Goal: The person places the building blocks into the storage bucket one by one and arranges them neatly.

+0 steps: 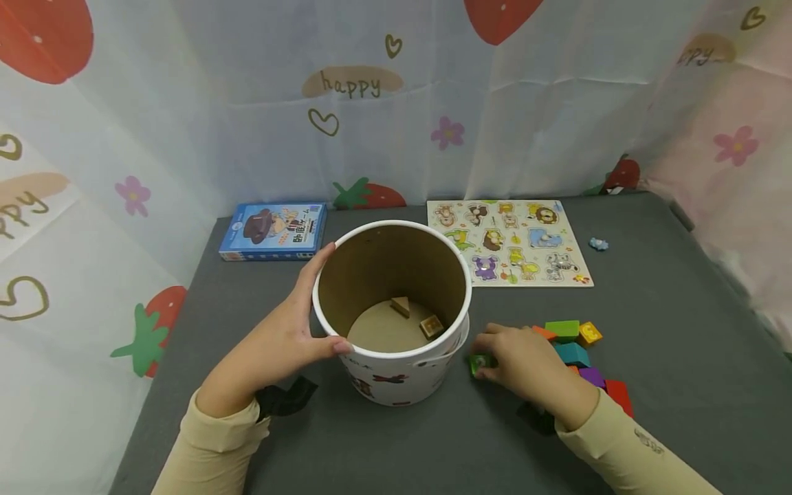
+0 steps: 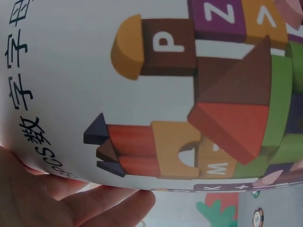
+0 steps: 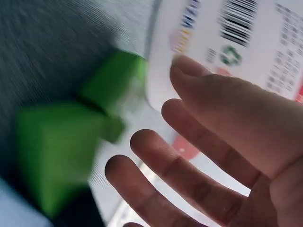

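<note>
A white bucket (image 1: pixel 396 381) with printed pictures stands upright on the table, its mouth uncovered. My left hand (image 1: pixel 293 323) holds its left side, thumb over the front rim; in the left wrist view fingers (image 2: pixel 109 205) lie along the printed wall. Inside are a triangular block (image 1: pixel 401 306) and a square-faced block (image 1: pixel 431 327). Right of the bucket, my right hand (image 1: pixel 522 361) reaches down around a small green block (image 1: pixel 480 364). The right wrist view shows its thumb and fingers (image 3: pixel 156 146) apart, with blurred green blocks (image 3: pixel 57 146) beside them.
Several coloured blocks, among them a teal block (image 1: pixel 572 355) and a red block (image 1: pixel 619 397), lie by my right wrist. Behind the bucket are a blue box (image 1: pixel 272 232) and an animal puzzle board (image 1: pixel 513 240). A tiny blue figure (image 1: pixel 598 244) lies farther right.
</note>
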`<state>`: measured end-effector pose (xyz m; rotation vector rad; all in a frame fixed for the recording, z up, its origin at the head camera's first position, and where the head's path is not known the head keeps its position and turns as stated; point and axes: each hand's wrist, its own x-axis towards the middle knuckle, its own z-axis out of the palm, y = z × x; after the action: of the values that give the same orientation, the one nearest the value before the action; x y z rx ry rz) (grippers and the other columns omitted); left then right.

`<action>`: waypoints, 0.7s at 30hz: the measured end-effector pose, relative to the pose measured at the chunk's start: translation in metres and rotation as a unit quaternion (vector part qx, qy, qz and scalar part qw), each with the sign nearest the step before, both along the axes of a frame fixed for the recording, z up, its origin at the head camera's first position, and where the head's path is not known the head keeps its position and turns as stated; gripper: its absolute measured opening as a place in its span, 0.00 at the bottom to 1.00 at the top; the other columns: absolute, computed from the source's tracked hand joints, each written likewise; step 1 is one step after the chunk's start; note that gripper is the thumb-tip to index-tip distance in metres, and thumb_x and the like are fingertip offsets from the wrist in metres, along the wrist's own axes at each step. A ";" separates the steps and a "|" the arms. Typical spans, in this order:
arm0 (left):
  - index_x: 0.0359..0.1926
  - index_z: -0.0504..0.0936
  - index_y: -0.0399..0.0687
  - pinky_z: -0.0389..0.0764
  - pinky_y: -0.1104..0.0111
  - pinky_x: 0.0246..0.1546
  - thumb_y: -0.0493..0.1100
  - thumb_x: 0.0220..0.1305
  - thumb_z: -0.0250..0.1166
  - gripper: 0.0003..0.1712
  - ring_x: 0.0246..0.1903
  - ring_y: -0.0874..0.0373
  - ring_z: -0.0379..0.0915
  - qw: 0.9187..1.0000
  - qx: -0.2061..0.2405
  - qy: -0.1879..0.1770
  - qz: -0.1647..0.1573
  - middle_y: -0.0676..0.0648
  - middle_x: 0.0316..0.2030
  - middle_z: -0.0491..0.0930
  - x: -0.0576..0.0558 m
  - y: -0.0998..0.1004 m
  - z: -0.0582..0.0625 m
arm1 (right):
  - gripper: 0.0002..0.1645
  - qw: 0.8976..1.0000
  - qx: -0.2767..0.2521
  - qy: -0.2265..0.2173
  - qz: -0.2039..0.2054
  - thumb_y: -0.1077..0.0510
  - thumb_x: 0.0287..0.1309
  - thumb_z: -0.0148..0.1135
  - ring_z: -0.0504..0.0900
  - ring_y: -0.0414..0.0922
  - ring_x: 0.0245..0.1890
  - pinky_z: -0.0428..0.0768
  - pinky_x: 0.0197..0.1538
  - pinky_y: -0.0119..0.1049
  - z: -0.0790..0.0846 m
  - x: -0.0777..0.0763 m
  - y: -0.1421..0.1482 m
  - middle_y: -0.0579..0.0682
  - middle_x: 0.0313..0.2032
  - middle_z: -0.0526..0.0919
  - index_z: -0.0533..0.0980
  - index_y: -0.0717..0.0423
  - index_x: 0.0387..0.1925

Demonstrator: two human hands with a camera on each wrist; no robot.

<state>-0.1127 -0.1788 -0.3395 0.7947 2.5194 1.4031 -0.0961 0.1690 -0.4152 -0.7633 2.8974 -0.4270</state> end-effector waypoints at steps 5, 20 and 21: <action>0.74 0.34 0.72 0.67 0.46 0.54 0.68 0.46 0.70 0.65 0.63 0.46 0.58 1.000 0.013 -0.001 -0.007 0.50 0.71 0.48 0.000 0.000 -0.001 | 0.17 1.000 0.023 -0.004 0.008 0.53 0.40 0.79 0.76 0.42 0.32 0.75 0.32 0.39 -0.013 0.000 -0.005 0.42 0.33 0.74 0.83 0.42 0.37; 0.73 0.34 0.75 0.67 0.46 0.53 0.70 0.46 0.69 0.64 0.63 0.45 0.59 1.000 0.001 0.000 -0.004 0.48 0.71 0.48 0.000 -0.001 0.000 | 0.14 0.988 -0.101 0.107 -0.046 0.56 0.56 0.68 0.70 0.35 0.20 0.71 0.25 0.31 0.028 -0.004 0.010 0.45 0.41 0.73 0.80 0.46 0.45; 0.73 0.34 0.74 0.67 0.46 0.53 0.70 0.46 0.69 0.64 0.63 0.45 0.59 1.000 -0.001 0.000 -0.003 0.48 0.71 0.48 0.000 -0.001 -0.001 | 0.15 0.984 -0.116 0.121 -0.059 0.56 0.57 0.67 0.70 0.35 0.20 0.71 0.24 0.31 0.037 -0.005 0.011 0.45 0.43 0.73 0.79 0.45 0.47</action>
<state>-0.1129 -0.1800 -0.3400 0.8013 2.5159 1.3988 -0.1007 0.1797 -0.3777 -0.7212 3.1705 -0.7440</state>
